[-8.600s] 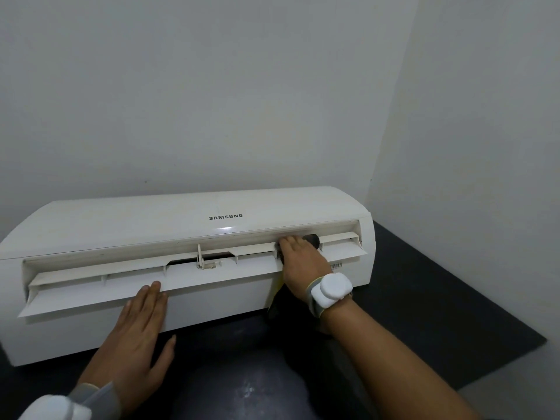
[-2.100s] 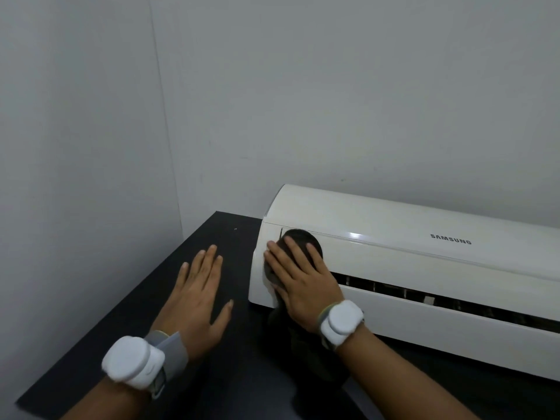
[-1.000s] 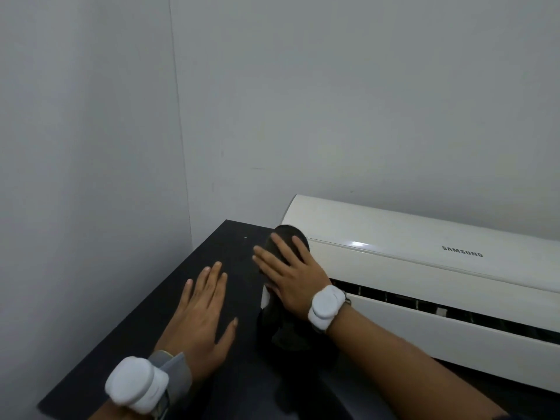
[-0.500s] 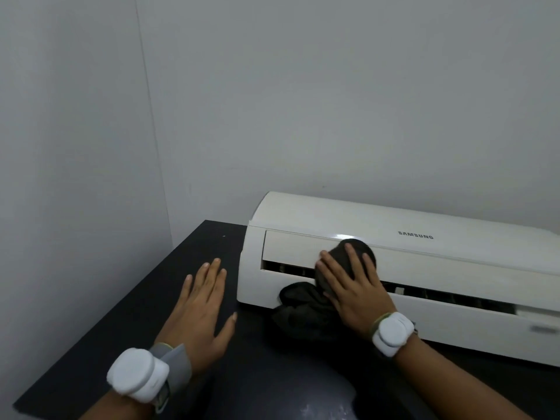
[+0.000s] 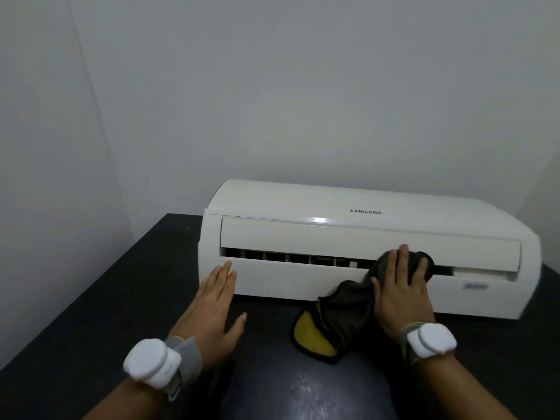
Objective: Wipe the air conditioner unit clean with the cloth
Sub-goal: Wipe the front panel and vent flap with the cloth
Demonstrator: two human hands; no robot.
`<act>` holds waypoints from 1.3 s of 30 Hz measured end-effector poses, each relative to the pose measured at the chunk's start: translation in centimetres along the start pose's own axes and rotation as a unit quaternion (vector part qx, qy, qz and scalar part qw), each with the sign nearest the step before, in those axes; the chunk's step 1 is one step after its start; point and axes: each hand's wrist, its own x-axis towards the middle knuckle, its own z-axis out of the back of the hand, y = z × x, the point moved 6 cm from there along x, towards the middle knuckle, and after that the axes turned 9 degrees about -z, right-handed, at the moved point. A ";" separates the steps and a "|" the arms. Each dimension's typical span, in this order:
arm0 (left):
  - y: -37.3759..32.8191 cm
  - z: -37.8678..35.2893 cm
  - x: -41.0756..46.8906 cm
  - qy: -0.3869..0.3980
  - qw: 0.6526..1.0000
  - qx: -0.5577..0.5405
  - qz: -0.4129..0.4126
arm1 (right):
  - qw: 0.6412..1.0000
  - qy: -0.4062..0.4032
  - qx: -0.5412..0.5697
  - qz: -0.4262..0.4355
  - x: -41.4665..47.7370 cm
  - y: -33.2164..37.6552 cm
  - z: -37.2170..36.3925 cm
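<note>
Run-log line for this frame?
phase: wiping | right hand: presses cloth against air conditioner front | left hand: flat, at its left end, contact unclear

A plain indoor workroom, it seems: pale grey walls (image 5: 303, 86) meet in a corner (image 5: 91, 86) at the upper left, and an air conditioner (image 5: 333, 234) sits on a black worktop (image 5: 115, 298).

label (image 5: 475, 286): blurred, unreadable | cloth (image 5: 348, 307): part under right hand (image 5: 400, 295)
</note>
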 end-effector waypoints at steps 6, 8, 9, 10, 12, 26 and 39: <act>-2.1 -2.0 0.9 0.021 0.999 -0.012 -0.021 | 0.993 0.062 -0.021 -0.095 -1.2 -4.3 -2.4; -2.2 -2.7 0.9 0.025 0.999 -0.012 -0.018 | 0.992 0.085 -0.008 -0.091 -1.9 -4.2 -3.3; -2.2 -3.0 0.8 0.029 0.999 -0.009 -0.021 | 0.991 0.097 0.001 -0.091 -2.3 -3.7 -3.5; -2.3 -3.3 0.8 0.032 0.999 -0.006 -0.023 | 0.990 0.108 0.012 -0.095 -2.7 -3.1 -3.6; -2.2 -3.7 0.6 0.034 0.999 -0.003 -0.026 | 0.987 0.117 0.039 -0.103 -3.2 -1.3 -3.8; 3.4 -1.7 -1.7 0.020 0.999 0.014 0.043 | 0.922 0.086 -0.031 0.376 -7.4 17.8 -7.5; 3.1 -1.9 -2.0 0.020 0.999 -0.017 0.037 | 0.904 0.306 0.117 0.275 -4.8 12.6 -3.7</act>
